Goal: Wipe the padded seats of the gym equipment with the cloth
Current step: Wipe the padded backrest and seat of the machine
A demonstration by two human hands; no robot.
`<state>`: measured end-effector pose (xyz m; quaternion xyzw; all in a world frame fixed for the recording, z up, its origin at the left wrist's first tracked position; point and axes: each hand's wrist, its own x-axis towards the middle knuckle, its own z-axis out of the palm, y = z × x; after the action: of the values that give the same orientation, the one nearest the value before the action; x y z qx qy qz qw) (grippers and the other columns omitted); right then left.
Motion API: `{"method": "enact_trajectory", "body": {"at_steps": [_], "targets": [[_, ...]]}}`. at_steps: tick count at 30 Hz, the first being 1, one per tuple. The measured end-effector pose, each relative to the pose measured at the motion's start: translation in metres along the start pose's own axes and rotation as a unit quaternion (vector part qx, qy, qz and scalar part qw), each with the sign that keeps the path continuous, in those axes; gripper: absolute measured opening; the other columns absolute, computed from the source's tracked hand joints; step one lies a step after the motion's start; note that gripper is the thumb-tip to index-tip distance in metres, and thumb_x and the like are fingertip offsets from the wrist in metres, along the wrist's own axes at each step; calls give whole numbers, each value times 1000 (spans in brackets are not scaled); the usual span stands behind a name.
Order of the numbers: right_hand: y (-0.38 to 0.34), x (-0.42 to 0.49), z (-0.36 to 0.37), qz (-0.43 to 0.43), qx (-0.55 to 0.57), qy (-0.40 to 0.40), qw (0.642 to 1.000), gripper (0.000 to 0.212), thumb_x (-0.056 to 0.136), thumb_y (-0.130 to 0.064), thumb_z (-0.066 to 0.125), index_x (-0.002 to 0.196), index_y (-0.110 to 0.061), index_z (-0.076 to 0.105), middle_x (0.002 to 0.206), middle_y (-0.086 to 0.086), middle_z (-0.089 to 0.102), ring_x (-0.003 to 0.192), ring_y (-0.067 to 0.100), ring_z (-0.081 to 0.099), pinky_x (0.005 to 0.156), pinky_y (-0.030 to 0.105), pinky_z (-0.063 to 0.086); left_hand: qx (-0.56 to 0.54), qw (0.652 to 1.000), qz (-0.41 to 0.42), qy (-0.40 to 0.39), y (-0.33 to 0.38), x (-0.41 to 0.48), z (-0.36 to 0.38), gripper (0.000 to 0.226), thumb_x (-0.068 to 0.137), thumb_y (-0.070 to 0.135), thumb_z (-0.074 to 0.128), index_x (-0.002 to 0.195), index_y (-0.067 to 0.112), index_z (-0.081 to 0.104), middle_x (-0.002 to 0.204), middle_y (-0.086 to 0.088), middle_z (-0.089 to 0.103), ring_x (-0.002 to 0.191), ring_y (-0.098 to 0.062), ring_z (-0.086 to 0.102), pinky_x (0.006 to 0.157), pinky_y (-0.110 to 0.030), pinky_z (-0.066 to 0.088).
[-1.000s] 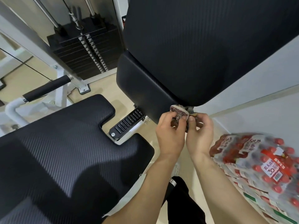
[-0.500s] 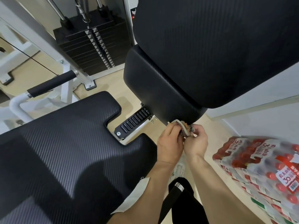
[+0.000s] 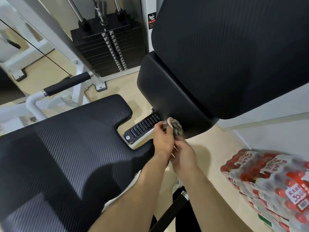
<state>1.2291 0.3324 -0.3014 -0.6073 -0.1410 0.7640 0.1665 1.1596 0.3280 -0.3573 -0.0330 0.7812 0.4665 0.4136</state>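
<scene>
A small bunched cloth [image 3: 175, 127], brown and white, is held in front of the lower edge of the black back pad [image 3: 225, 56]. My left hand [image 3: 163, 141] grips the cloth from the left, fingers curled around it. My right hand [image 3: 184, 155] sits just below and behind, its fingers closed on the cloth's lower part. The wide black padded seat [image 3: 63, 148] with a notch in its far edge lies to the left, below my arms. A smaller black pad [image 3: 167, 97] sits beneath the back pad.
A black weight stack [image 3: 108, 47] with cable and guide rods stands at the back. A white frame with a black foam handle [image 3: 66, 83] is at the left. Shrink-wrapped packs of red-capped bottles [image 3: 274, 181] are stacked at the right on the beige floor. A slotted adjuster rail [image 3: 142, 128] lies between seat and pad.
Both hands with the cloth have drifted down and slightly left, below the back pad's corner. The right hand dropped lower behind the left. The view shifted, showing more of the weight stack.
</scene>
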Motion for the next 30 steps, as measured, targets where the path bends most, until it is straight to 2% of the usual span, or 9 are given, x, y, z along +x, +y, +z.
{"method": "enact_trajectory", "body": {"at_steps": [3, 5, 11, 14, 17, 19, 25, 27, 30], "targets": [[0, 0, 2, -37, -45, 39, 998, 36, 98, -5, 44, 116, -24, 69, 112, 3, 75, 105, 18, 70, 93, 40, 53, -83, 984, -133, -79, 5, 10, -3, 42, 82, 48, 58, 104, 15, 72, 101, -6, 77, 101, -25, 71, 101, -43, 52], [-2, -1, -4, -64, -84, 56, 993, 32, 98, -10, 47, 114, -26, 70, 112, -3, 75, 106, 13, 70, 95, 38, 51, -111, 976, -144, -119, 8, 6, -7, 45, 75, 46, 59, 102, 13, 75, 100, -11, 78, 100, -29, 73, 99, -50, 54], [-13, -2, 4, -99, -181, 94, 974, 26, 93, -2, 48, 94, -14, 71, 89, 6, 77, 85, 26, 70, 70, 33, 49, -295, 952, -30, 76, 54, 46, -25, 15, 94, 27, 60, 106, 18, 61, 110, -10, 71, 108, -32, 67, 101, -54, 52], [-26, 0, 26, -126, -236, 37, 963, 24, 95, -2, 49, 93, -13, 71, 82, 7, 75, 74, 21, 67, 66, 30, 50, -234, 961, 44, 138, 114, 94, -34, 10, 96, 32, 53, 98, 22, 56, 95, 2, 64, 100, -27, 64, 101, -48, 51], [-43, 2, 50, -140, -270, -13, 953, 23, 96, -5, 50, 95, -15, 71, 82, 4, 74, 72, 16, 67, 68, 29, 52, -179, 973, 75, 126, 150, 151, -38, 34, 82, 43, 48, 100, 18, 64, 105, -8, 71, 109, -34, 65, 104, -52, 49], [-53, 0, 62, -141, -281, -40, 949, 26, 95, -5, 48, 97, -16, 71, 80, 2, 74, 71, 14, 66, 68, 27, 52, -130, 980, 112, 101, 165, 169, -39, 43, 80, 41, 46, 105, 12, 67, 108, -9, 72, 108, -30, 65, 106, -47, 47], [-78, -25, 78, -153, -281, -66, 945, 27, 94, 2, 47, 92, -11, 71, 78, 10, 71, 64, 14, 61, 57, 19, 49, -90, 974, 202, -44, 263, 111, -34, 26, 83, 23, 50, 61, 24, 64, 70, 6, 60, 76, -16, 54, 77, -33, 45], [-92, -41, 81, -145, -279, -63, 947, 28, 94, 2, 46, 91, -12, 71, 79, 10, 71, 64, 15, 61, 57, 20, 49, -76, 980, 177, -58, 274, 101, -39, 29, 92, 15, 48, 65, 23, 56, 64, 5, 53, 63, -14, 48, 58, -27, 39], [-122, -65, 88, -157, -282, -74, 944, 29, 95, -1, 46, 92, -14, 71, 79, 8, 72, 67, 16, 62, 61, 25, 49, -45, 983, 164, -73, 286, 89, -41, 17, 96, 12, 46, 85, 14, 59, 79, -4, 56, 68, -16, 51, 63, -31, 43]]}}
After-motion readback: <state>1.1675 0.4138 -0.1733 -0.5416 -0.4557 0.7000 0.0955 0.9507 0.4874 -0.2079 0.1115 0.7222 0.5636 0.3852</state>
